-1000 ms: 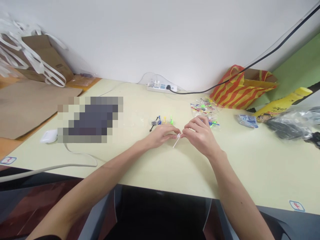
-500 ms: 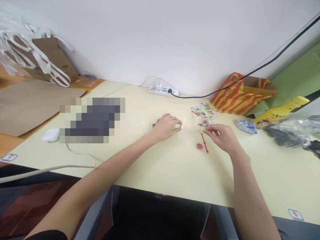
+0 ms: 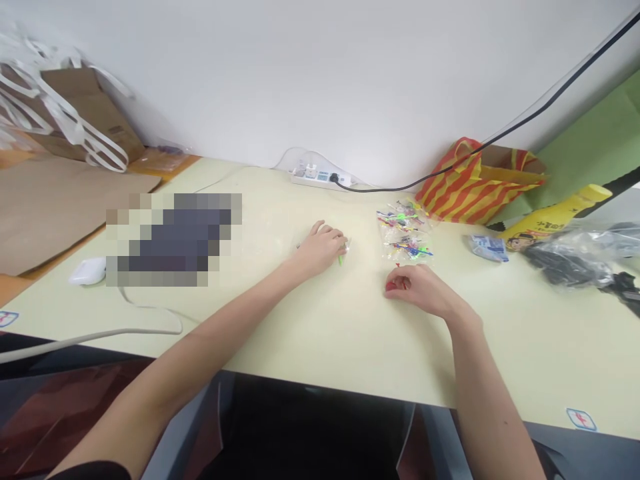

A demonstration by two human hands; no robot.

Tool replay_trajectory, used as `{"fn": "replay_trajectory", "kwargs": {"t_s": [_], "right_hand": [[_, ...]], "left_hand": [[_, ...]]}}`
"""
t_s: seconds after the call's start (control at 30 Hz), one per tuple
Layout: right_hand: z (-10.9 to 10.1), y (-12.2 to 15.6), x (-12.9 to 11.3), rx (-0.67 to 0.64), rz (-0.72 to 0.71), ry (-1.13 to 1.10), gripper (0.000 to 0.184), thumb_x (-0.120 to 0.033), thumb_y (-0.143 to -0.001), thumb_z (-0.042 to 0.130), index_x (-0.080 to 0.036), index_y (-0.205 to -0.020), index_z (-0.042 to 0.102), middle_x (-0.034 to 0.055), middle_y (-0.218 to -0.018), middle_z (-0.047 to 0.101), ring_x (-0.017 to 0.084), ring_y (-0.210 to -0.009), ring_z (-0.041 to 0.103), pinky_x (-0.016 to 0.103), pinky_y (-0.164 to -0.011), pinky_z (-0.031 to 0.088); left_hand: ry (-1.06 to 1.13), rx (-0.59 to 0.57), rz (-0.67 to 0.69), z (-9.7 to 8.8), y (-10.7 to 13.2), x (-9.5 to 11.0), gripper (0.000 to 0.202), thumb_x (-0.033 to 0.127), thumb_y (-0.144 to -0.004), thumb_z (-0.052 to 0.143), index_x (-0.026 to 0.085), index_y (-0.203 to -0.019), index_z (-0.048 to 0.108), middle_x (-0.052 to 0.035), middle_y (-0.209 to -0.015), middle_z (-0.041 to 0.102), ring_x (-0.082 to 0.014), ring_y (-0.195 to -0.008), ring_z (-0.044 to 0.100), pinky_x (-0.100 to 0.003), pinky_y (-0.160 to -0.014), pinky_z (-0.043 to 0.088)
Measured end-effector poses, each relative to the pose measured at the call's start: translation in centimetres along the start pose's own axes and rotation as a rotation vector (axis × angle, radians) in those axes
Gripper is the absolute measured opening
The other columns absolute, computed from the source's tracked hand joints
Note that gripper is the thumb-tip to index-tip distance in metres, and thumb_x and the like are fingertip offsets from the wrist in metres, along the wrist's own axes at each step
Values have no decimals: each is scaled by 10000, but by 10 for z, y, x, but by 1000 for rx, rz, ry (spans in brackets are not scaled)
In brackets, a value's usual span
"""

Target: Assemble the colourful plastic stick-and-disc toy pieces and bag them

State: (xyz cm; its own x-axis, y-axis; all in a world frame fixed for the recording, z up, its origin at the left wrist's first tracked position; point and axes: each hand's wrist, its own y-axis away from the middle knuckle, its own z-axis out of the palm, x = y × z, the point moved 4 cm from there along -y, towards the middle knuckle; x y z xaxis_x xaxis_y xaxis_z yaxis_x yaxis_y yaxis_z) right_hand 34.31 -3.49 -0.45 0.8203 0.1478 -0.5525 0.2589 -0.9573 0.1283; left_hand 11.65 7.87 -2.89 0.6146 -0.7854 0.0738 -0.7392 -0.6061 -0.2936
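Note:
My left hand [image 3: 323,250] is low over the table, fingers curled down around what looks like a small clear plastic bag [image 3: 349,246]. A bright green piece [image 3: 341,259] pokes out below its fingertips. Farther right, my right hand [image 3: 423,287] has its thumb and fingers closed at a small round red disc [image 3: 390,286]. A red arrow-shaped stick [image 3: 399,265] is mostly covered by that hand, only its tip showing. Just beyond lie clear bags of colourful small plastic parts [image 3: 407,248].
A white power strip [image 3: 320,179] lies along the wall, a black cable running from it. Right of it stand a red-and-yellow striped bag [image 3: 470,193], a blue-white packet [image 3: 489,248] and a yellow bottle [image 3: 550,220]. A white case [image 3: 87,271] sits left beside a blurred dark object [image 3: 175,240].
My right hand has moved down and left from the parts bags onto the red disc, covering most of the red arrow. My left hand has shifted slightly left and lowered the clear plastic.

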Motion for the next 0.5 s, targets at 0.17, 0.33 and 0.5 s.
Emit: {"fn": "replay_trajectory", "kwargs": {"t_s": [0.17, 0.33, 0.5], "right_hand": [[1, -4, -5, 114, 16, -88, 172, -391, -877, 678, -232, -838, 729, 18, -737, 677, 183, -665, 581, 328, -639, 432], [3, -8, -16, 271, 1, -361, 199, -414, -875, 681, -227, -924, 636, 10, -750, 679, 161, -618, 520, 304, -591, 405], [18, -15, -23, 205, -50, -634, 354, -350, -820, 722, -259, -1032, 453, -69, -662, 601, 135, -592, 466, 262, -591, 363]], "left_hand": [[52, 75, 4, -18, 3, 11, 388, 185, -981, 589, 200, -1369, 597, -144, -1352, 636, -296, -1270, 568, -558, -1179, 315], [209, 200, 237, -35, 9, 56, 417, 402, -1012, 585, 230, -1392, 576, -125, -1330, 636, -277, -1271, 556, -515, -1185, 339], [261, 188, 372, -22, 14, 80, 317, 359, -979, 647, 201, -1254, 655, -108, -1182, 697, -266, -1144, 601, -452, -1067, 445]]}}
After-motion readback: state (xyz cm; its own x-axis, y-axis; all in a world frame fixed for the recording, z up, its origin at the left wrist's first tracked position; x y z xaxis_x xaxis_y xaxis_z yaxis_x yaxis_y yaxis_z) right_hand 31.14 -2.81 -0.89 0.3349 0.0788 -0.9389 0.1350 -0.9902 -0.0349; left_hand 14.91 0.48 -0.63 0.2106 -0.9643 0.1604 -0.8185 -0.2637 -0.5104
